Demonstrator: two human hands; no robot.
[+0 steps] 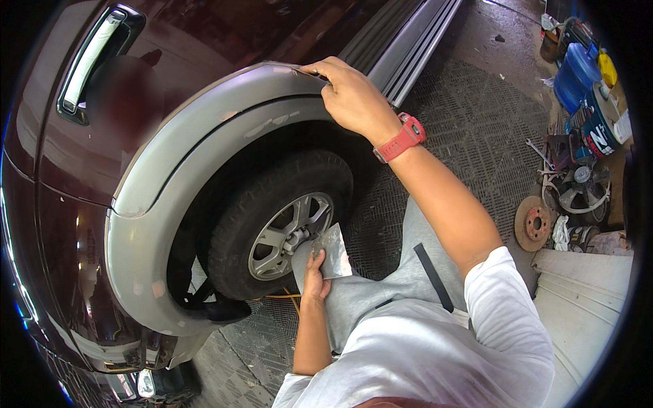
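My left hand [315, 277] is closed on a small flat rectangular plate [336, 258], pale grey with smears on it, held over my knee beside the wheel [282, 234]. Up at the grey wheel-arch flare [224, 102] of a dark red vehicle, my right hand [350, 98] has its fingertips bent together against the flare's upper edge. Whatever those fingers pinch, if anything, is hidden. Patches of paler and pinkish tone mark the flare's surface. A red watch [401, 139] is on my right wrist.
A chrome door handle [88, 61] juts from the body panel. Along the right side stand a blue water jug [578, 75], a dark blue bucket [602, 122], a rusty brake disc [534, 223] and a white panel [575, 292]. The running board [425, 41] extends beyond my right hand.
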